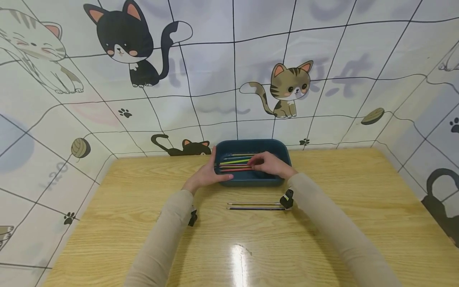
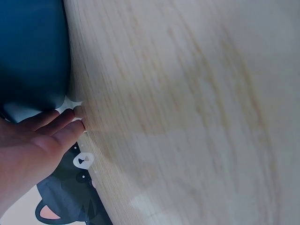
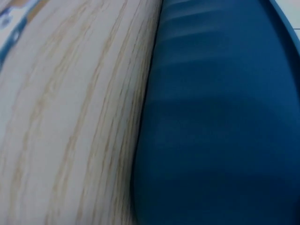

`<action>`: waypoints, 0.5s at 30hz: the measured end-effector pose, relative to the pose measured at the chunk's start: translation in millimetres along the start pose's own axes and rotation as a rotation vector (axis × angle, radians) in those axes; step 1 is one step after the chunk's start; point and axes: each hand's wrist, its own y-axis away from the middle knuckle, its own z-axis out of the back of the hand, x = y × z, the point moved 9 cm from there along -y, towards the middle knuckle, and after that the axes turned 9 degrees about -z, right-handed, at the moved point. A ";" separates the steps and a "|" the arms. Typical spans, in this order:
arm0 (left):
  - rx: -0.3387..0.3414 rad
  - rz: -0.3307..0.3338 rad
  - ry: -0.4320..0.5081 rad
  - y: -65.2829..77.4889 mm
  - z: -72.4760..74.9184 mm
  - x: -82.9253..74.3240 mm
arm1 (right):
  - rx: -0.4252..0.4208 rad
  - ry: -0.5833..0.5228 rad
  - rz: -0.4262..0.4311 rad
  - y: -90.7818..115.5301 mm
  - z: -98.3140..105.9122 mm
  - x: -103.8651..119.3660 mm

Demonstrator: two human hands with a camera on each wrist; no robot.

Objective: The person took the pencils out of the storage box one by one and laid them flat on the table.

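Note:
A dark blue plastic box (image 1: 251,183) stands at the back of the table with several colored pencils (image 1: 233,170) lying lengthwise in it, one of them bright yellow-green (image 1: 233,162). My left hand (image 1: 207,172) rests against the box's left end, thumb stretched along the front rim. In the left wrist view its fairly straight fingers (image 2: 68,133) lie at the outside of the box. My right hand (image 1: 269,164) reaches in over the right side, fingertips pinching at the right part of a reddish pencil. The right wrist view has only the box's outer wall (image 3: 215,122).
Two more pencils, one light (image 1: 252,203) and one dark (image 1: 252,208), lie parallel on the wooden table (image 1: 215,247) in front of the box. Right behind the box rises a cloth backdrop (image 1: 215,83) printed with cats.

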 end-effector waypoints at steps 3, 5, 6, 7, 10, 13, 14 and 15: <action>0.001 -0.002 -0.001 -1.3 -1.0 1.2 | 0.018 0.021 0.030 -1.1 -2.7 -0.8; 0.002 -0.002 -0.004 -1.6 -1.5 1.6 | 0.019 0.032 0.041 -1.0 -3.6 -0.1; 0.002 -0.002 -0.007 -1.6 -1.6 1.5 | 0.016 0.046 0.047 -0.8 -4.2 1.0; 0.003 -0.002 -0.008 -1.4 -1.6 1.2 | 0.014 0.060 0.050 -0.5 -4.7 2.2; 0.001 -0.009 -0.010 -0.5 -0.8 -0.4 | 0.009 0.103 0.062 -3.4 -7.2 4.1; -0.001 -0.018 -0.005 0.0 0.1 -1.6 | 0.008 0.133 0.073 -7.7 -9.4 2.9; -0.002 -0.020 -0.004 -0.1 0.3 -1.5 | 0.008 0.136 0.072 -9.2 -10.1 2.0; -0.001 -0.021 -0.003 0.0 0.3 -1.2 | 0.005 0.143 0.073 -9.8 -10.4 2.0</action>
